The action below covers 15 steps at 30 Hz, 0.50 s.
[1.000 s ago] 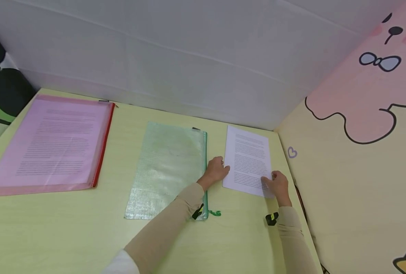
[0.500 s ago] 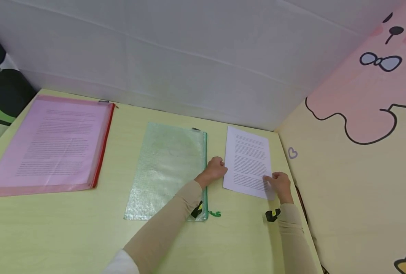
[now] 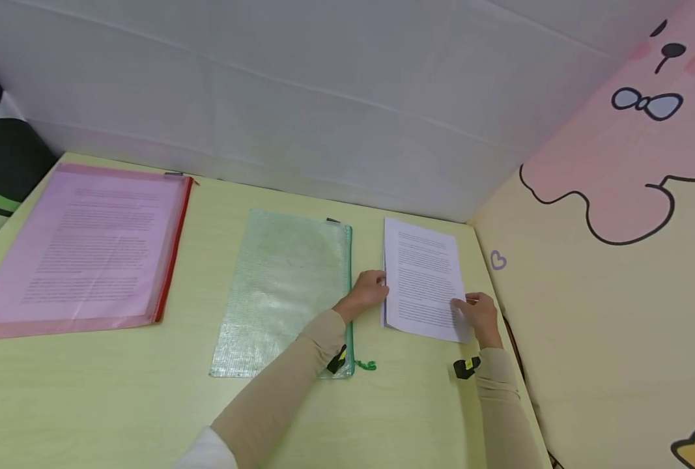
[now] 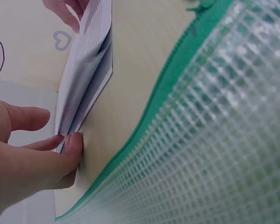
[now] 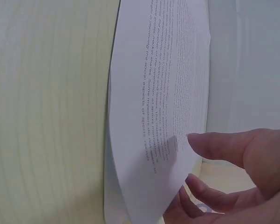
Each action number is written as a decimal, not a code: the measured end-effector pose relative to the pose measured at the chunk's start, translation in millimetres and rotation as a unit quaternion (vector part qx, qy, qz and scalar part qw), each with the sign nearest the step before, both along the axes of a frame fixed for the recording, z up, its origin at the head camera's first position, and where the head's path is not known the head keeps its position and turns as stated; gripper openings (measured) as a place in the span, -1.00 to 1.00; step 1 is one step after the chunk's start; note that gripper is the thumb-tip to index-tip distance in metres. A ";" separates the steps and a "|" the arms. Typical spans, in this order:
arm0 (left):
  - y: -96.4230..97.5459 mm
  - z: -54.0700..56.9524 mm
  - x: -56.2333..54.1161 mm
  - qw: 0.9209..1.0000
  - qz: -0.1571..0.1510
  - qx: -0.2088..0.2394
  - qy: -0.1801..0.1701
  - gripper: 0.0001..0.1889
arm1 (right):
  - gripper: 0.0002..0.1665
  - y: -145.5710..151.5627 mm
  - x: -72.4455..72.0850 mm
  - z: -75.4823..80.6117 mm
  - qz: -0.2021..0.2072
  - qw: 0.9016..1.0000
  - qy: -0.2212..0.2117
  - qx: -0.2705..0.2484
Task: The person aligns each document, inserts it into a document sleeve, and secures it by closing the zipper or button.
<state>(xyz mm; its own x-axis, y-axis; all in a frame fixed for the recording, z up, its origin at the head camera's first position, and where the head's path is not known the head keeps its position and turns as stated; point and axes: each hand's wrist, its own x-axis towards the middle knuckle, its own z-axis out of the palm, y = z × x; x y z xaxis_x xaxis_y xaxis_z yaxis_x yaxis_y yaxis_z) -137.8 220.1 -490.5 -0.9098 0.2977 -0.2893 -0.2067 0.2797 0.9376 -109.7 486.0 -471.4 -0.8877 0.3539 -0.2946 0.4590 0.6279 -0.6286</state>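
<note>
A small stack of printed paper sheets (image 3: pixel 426 273) lies at the right of the table. Its top sheet is lifted and bowed, with a gap above the lower sheet in the left wrist view. My left hand (image 3: pixel 370 290) pinches the stack's left edge between fingertips (image 4: pixel 73 144); one finger is raised clear of the paper. At the lower right edge, my right hand (image 3: pixel 481 318) holds the paper with its thumb (image 5: pixel 200 142) over the printed face and other fingers at the edge. Beside the left hand lies a green mesh zip pouch (image 3: pixel 288 286), partly under the left forearm.
A pink zip folder (image 3: pixel 98 244) with a printed sheet inside and a red zip edge lies at the left. The green pouch has a green zip pull (image 3: pixel 366 365). A white wall (image 3: pixel 265 98) stands behind the table (image 3: pixel 118 397); a decorated wall (image 3: pixel 605 312) borders its right.
The top sheet has shifted slightly out of line, so a lower sheet's edge now shows at the left. The right hand has moved a little to the right along the edge.
</note>
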 end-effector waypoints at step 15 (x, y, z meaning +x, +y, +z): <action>-0.1 12.2 5.6 1.000 0.017 -0.014 0.008 -0.71 | -0.59 3.4 -0.2 -2.6 -0.008 0.999 0.045 0.000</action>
